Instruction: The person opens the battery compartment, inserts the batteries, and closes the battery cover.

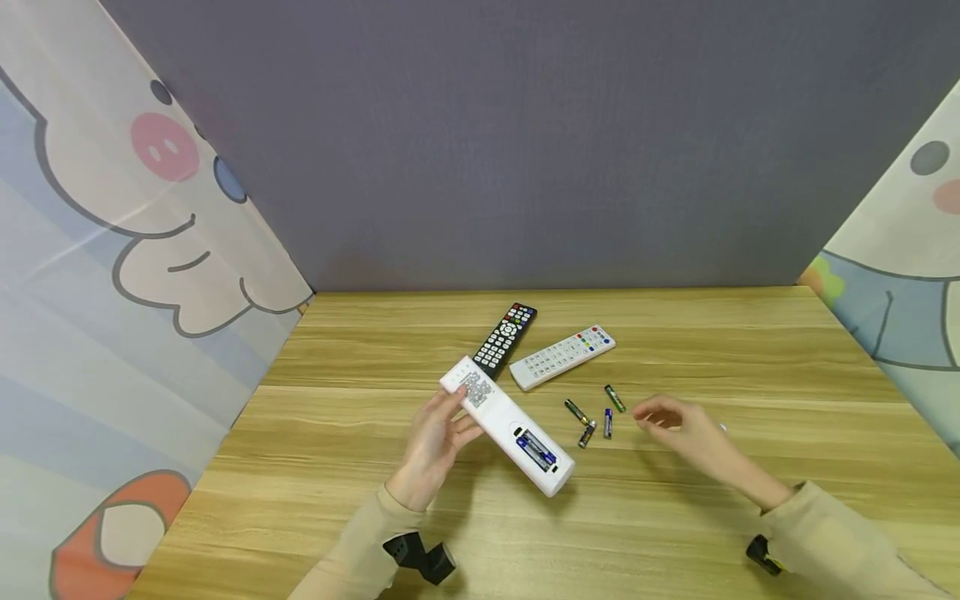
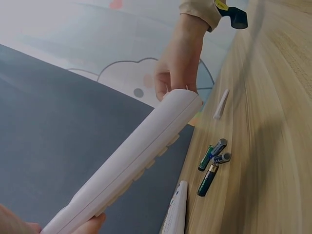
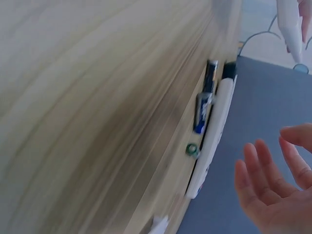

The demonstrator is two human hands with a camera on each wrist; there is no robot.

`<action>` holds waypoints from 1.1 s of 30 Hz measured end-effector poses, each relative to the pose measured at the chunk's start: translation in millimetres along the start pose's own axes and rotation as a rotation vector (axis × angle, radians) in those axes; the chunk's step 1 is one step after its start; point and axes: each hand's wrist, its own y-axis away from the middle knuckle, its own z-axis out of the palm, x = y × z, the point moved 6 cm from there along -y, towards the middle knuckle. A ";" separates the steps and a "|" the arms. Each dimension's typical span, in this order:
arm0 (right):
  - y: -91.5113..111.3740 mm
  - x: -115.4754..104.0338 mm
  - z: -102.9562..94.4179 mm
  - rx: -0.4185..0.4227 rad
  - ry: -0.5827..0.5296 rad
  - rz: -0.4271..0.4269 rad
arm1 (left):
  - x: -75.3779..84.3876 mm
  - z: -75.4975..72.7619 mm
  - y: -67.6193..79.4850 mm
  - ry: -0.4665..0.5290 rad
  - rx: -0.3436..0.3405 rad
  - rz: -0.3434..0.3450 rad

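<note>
My left hand (image 1: 431, 446) grips a white remote control (image 1: 510, 421) by its far end, back side up, above the table. Its battery compartment is uncovered, and blue batteries (image 1: 536, 450) lie inside. To the right, my right hand (image 1: 686, 433) hovers over the table with fingers loosely bent and nothing between them, as the right wrist view also shows. Near its fingertips lie a green battery (image 1: 615, 397) and a blue battery (image 1: 607, 423). A dark green battery (image 1: 577, 412) and a dark battery (image 1: 587, 433) are just left of those.
A black remote (image 1: 506, 337) lies behind the held one, its lower end partly covered in the head view. Beside it rests another white remote (image 1: 562, 357), buttons up. A small white piece (image 2: 222, 104) lies on the wooden table (image 1: 315, 417). A grey panel (image 1: 555, 150) stands behind.
</note>
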 end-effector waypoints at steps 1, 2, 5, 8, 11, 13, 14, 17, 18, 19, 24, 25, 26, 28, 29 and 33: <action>0.2 1.7 -1.4 0.005 0.001 -0.006 | 0.3 -0.2 0.1 0.004 -0.007 0.004; 0.4 3.2 -2.8 0.010 0.006 -0.013 | 0.2 -0.8 0.1 0.003 -0.001 0.001; 0.6 7.5 -8.2 0.030 0.031 -0.022 | -0.4 -3.6 -0.9 -0.011 0.035 -0.017; 1.1 13.8 -14.1 0.053 0.078 -0.020 | -0.5 -5.6 -1.6 -0.015 0.066 -0.039; 1.8 22.9 -18.6 0.067 0.111 -0.013 | -0.2 -6.6 -1.8 -0.008 0.075 -0.050; 2.5 28.7 -21.1 0.068 0.129 -0.005 | 0.3 -7.0 -1.8 -0.004 0.077 -0.053; 2.9 31.4 -22.3 0.075 0.128 -0.007 | 0.6 -7.2 -1.8 -0.004 0.074 -0.052; 3.7 37.5 -25.9 0.066 0.142 0.010 | 0.9 -8.6 -1.8 -0.003 0.085 -0.056; 3.7 39.0 -26.9 0.062 0.151 0.014 | 1.0 -9.0 -1.7 -0.006 0.087 -0.056; 3.7 40.4 -27.9 0.056 0.153 0.020 | 0.8 -9.5 -1.7 -0.006 0.090 -0.058; 3.6 46.7 -31.9 0.009 0.185 0.075 | 1.3 -10.7 -1.3 -0.014 0.090 -0.060; 3.6 47.9 -32.4 0.001 0.183 0.084 | 1.5 -10.7 -1.1 -0.013 0.088 -0.059; 3.6 49.5 -32.6 -0.009 0.185 0.095 | 1.7 -10.7 -1.1 -0.014 0.087 -0.058; 3.6 52.8 -33.0 -0.022 0.186 0.116 | 1.7 -10.9 -1.3 -0.013 0.089 -0.059; 3.6 54.3 -33.3 -0.024 0.192 0.123 | 1.7 -10.9 -1.3 -0.013 0.091 -0.060; 3.8 60.4 -33.3 -0.050 0.197 0.149 | 1.5 -11.5 -1.7 -0.014 0.091 -0.053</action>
